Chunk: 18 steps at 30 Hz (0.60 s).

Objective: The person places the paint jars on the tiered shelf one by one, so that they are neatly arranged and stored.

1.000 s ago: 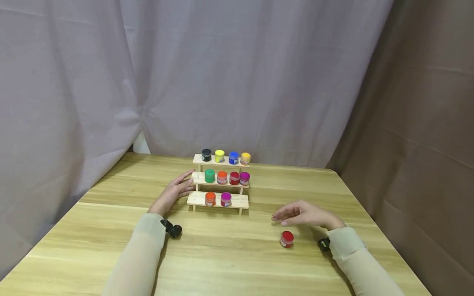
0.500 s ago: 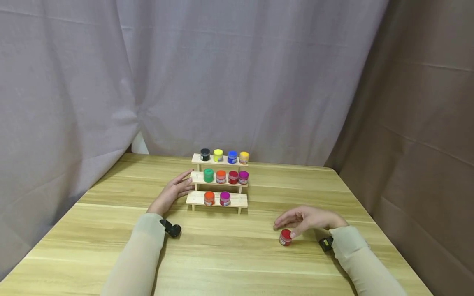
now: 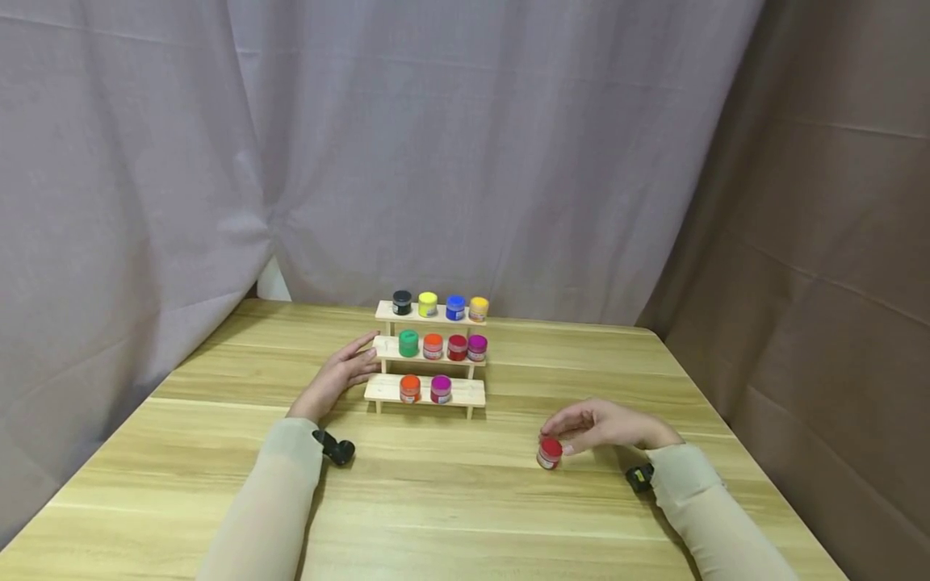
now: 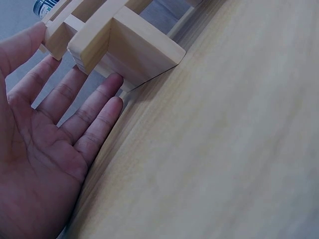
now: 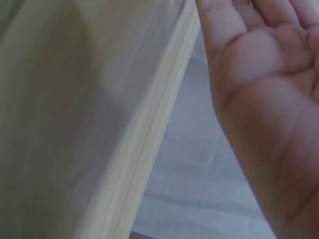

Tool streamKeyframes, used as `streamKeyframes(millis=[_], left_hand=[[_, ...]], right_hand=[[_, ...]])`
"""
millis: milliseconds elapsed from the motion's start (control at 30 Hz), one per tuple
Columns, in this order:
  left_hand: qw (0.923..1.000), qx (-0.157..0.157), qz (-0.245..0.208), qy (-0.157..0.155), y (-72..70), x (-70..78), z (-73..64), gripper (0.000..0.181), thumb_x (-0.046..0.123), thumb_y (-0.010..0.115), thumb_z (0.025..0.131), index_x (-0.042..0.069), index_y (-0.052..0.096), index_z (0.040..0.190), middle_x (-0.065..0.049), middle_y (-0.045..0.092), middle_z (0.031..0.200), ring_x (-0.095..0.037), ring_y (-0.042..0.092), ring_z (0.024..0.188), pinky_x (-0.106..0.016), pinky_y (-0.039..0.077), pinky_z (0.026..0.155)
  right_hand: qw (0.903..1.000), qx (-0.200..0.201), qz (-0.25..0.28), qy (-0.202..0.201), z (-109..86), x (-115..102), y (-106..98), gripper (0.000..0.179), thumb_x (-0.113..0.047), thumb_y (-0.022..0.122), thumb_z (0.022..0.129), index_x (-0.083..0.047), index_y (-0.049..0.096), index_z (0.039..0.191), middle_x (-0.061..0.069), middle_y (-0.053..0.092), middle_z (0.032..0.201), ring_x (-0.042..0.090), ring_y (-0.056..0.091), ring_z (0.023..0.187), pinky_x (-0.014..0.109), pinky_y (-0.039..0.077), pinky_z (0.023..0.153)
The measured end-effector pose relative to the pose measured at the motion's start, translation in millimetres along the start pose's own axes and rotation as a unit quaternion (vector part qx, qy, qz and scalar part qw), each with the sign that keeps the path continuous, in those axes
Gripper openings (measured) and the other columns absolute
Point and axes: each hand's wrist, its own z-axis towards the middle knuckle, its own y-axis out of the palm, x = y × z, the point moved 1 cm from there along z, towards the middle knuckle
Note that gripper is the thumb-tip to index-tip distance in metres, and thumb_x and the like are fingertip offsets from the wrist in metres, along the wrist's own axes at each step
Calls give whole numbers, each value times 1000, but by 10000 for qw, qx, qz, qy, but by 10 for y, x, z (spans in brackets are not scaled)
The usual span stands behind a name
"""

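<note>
Between thumb and fingers, my right hand [image 3: 606,425] pinches a small red-lidded paint jar [image 3: 550,453] at the right of the head view. In the right wrist view only the palm [image 5: 279,94] and part of the fingers show; the jar is out of sight there. My left hand [image 3: 336,378] has its fingers extended at the left side of a three-step wooden stand [image 3: 465,393]. Seen from the left wrist, the fingertips [image 4: 113,79] touch or nearly touch the stand's end. On the lowest step are an orange jar [image 3: 410,389] and a purple jar [image 3: 440,389].
The middle step bears a green jar [image 3: 408,343], an orange, a red and a purple one. Black [image 3: 402,303], yellow [image 3: 427,304], blue [image 3: 455,307] and amber [image 3: 478,309] jars stand on the top step. Grey curtain [image 3: 465,161] hangs behind the wooden table [image 3: 436,500].
My right hand has come down to the red jar and taken hold of it. The jar has shifted slightly left and away from me. My left hand stays at the stand.
</note>
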Motion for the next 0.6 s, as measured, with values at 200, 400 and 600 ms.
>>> streamKeyframes(millis=[200,400,600], left_hand=[[10000,-25,60,13,-6,-1,3,63,35,56,104,17,31,159,-20,37,156,-34,55,127,-42,45,109],[10000,-7,14,4,-5,4,-6,62,35,56,104,19,32,159,-19,35,157,-39,52,129,-47,41,112],[10000,-17,-47,14,7,6,-7,63,35,57,104,19,32,159,-19,35,158,-38,51,130,-47,41,112]], right_hand=[[9991,-258,327,108,17,9,47,49,0,71,91,7,55,137,23,62,131,35,58,124,33,50,104],[9995,-244,187,29,62,3,68,48,1,72,90,4,58,135,21,64,128,36,60,120,34,52,100],[9993,-226,276,77,79,-17,88,43,0,72,90,3,61,132,22,66,123,30,64,114,34,55,94]])
